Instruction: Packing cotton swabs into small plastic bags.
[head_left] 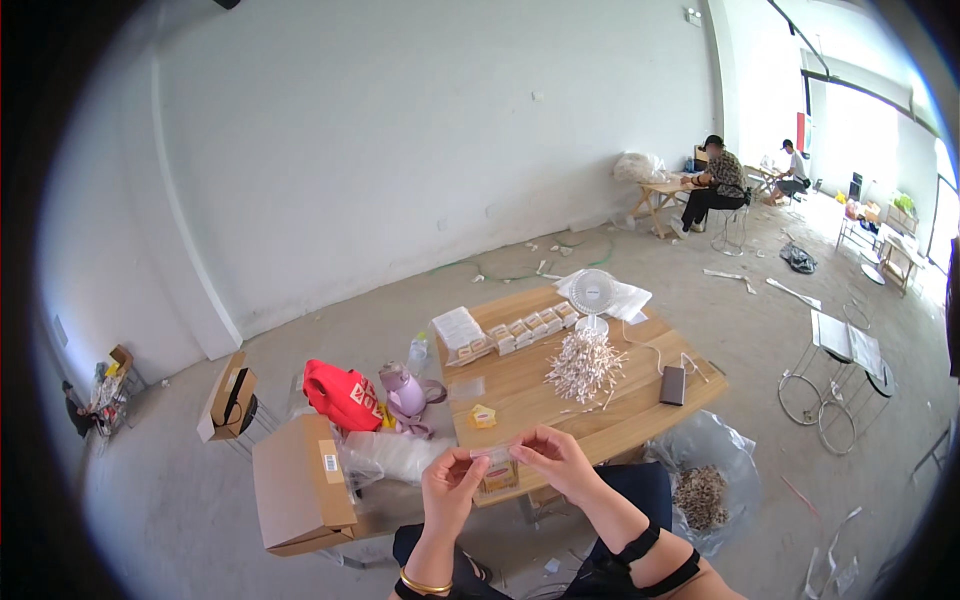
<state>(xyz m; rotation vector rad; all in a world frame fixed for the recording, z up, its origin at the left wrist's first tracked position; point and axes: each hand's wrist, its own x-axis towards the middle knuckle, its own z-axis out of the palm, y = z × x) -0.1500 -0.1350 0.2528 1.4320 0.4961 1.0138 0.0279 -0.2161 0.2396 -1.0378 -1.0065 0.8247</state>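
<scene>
My left hand [449, 488] and my right hand [556, 463] pinch the top edge of a small clear plastic bag [497, 479] between thumbs and fingertips. Something yellowish shows in the bag, too small to make out. It hangs over the near edge of the wooden table [520, 420]. Just beyond my hands lie a yellow printed card [482, 416] and a flat clear sheet or bag [466, 388]. Farther back is a loose heap of cotton swabs [584, 366]. A row of small white packs [533, 327] stands behind, beside a larger wrapped bundle [460, 334].
A white fan [592, 297] and a dark power bank [673, 386] stand on the table. Left are a red bag [338, 394], a lilac bottle [402, 390] and a cardboard box [300, 485]. A plastic sack [720, 450] of swabs lies right. Two people [722, 178] sit at far tables.
</scene>
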